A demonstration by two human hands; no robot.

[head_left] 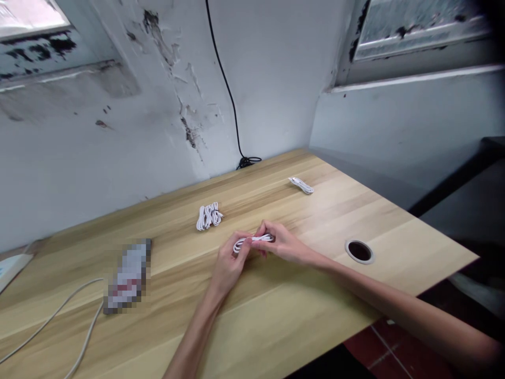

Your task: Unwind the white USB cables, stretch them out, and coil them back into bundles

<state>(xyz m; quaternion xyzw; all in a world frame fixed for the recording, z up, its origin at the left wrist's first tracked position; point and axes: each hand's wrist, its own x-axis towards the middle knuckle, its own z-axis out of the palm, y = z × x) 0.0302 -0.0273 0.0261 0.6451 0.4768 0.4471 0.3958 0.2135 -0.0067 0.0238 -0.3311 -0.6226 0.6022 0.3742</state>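
Note:
My left hand [231,263] and my right hand [282,243] meet above the light wooden desk [315,295]. Both pinch a small coiled white cable [252,242] between thumbs and fingertips. Its looped end shows by my left hand, and my fingers hide part of the coil. A second, larger bundle of white cable [209,216] lies just beyond my left hand. Farther right, near the desk's back edge, is a third white cable [302,185] with a metal-tipped plug.
A blurred, pixelated flat object [128,276] lies at the left, beside a loose pale cable [67,316]. The desk has a round grommet hole [359,251] on the right. A black cable [232,105] runs down the stained, peeling wall to a knot at the desk's back edge.

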